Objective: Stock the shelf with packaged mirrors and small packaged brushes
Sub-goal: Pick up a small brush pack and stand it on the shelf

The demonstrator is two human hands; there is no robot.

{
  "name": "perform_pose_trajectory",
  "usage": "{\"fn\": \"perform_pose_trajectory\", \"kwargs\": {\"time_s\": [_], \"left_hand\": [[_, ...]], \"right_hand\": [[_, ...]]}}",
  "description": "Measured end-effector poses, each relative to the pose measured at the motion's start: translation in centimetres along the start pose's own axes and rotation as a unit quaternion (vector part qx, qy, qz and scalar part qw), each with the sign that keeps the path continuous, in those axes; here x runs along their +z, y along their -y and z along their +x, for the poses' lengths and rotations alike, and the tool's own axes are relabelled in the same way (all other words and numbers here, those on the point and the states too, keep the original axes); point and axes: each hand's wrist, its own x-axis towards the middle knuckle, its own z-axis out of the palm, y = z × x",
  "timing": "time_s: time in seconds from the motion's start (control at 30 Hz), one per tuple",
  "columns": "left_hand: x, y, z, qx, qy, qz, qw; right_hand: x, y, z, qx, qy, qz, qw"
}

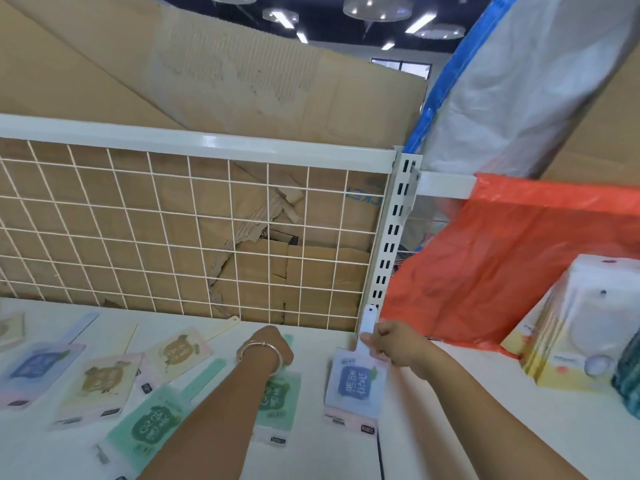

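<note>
Several packaged hand mirrors lie flat on the white shelf [450, 427]. My right hand [391, 342] pinches the white handle of a blue-labelled mirror [355, 384] on a pink card, near the shelf's upright post. My left hand [268, 348], with a silver bangle at the wrist, rests on the top of a green packaged mirror [275, 407]; its fingers are hidden behind the wrist. Another green mirror [149, 426] lies to the left, with yellow mirrors [102, 377] [180, 349] and a blue mirror [34, 363] beyond it.
A white wire grid [173, 237] backs the shelf, with cardboard behind it. A slotted upright post [388, 244] stands at the right end. An orange plastic sheet [502, 265] hangs to the right. A boxed white item [575, 327] stands at the far right.
</note>
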Motion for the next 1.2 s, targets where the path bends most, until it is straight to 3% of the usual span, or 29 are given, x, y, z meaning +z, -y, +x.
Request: {"fn": "perform_pose_trajectory", "kwargs": {"time_s": [0.13, 0.27, 0.4, 0.53, 0.7, 1.0, 1.2], "left_hand": [[-1.1, 0.3, 0.2, 0.034, 0.077, -0.035, 0.996], [-3.1, -0.3, -0.2, 0.116, 0.116, -0.036, 0.986], [-3.7, -2.3, -2.1, 0.176, 0.105, -0.224, 0.953], [-2.8, -5.5, -4.0, 0.212, 0.087, -0.324, 0.918], [-0.1, -10.3, -5.8, 0.227, 0.04, -0.433, 0.872], [4.9, -17.7, -7.1, 0.233, -0.025, -0.5, 0.834], [5.7, -20.4, -7.4, 0.231, -0.012, -0.496, 0.837]], "right_hand": [[-2.3, -0.3, -1.5, -0.009, -0.019, 0.041, 0.999], [-5.7, -1.1, -3.0, -0.065, -0.104, 0.03, 0.992], [-8.9, -2.3, -3.0, -0.106, -0.18, -0.035, 0.977], [-11.5, -4.8, -0.5, -0.115, -0.232, -0.087, 0.962], [-14.1, -7.6, 2.2, -0.114, -0.211, -0.123, 0.963], [-15.1, -10.6, 3.7, -0.143, -0.18, -0.108, 0.967], [-15.3, -11.3, 3.3, -0.132, -0.231, -0.08, 0.961]]}}
